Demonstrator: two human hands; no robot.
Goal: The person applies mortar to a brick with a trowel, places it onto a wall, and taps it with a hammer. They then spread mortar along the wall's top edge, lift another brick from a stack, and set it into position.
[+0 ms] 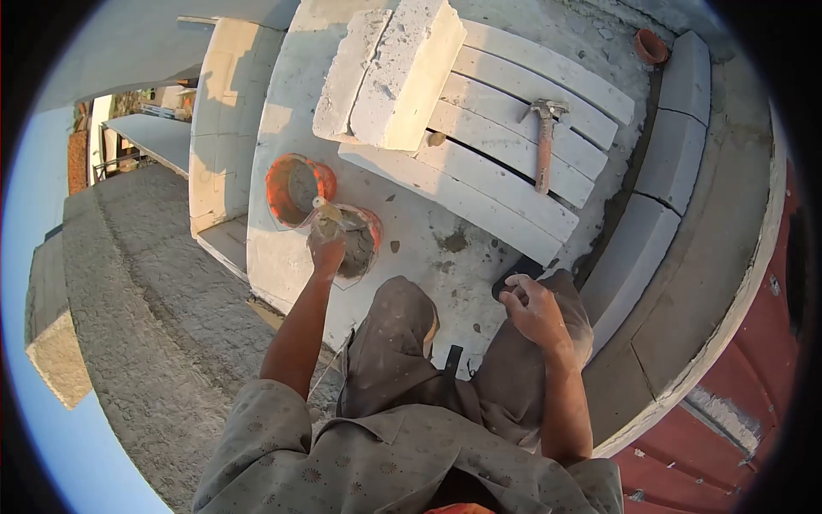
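Note:
My left hand [327, 248] is closed around a tool with a pale, rounded handle end [320, 203]; the rest of the tool is mostly hidden. It is over an orange bucket [375, 227] holding grey mortar [355, 257]. Touching that one, a second orange bucket [272, 190] also has grey material inside. Above my bent knee, my right hand [535, 313] hangs loosely with its fingers slightly curled and nothing in them. A hammer [545, 146] with a reddish handle lies on the pale blocks, beyond my right hand.
Long pale blocks [505, 111] lie side by side on the dusty floor, with two thick blocks [402, 77] stacked on top. Grey blocks [638, 244] line the right edge. A small reddish pot [651, 47] sits at the far right. A rough wall [171, 283] runs along the left.

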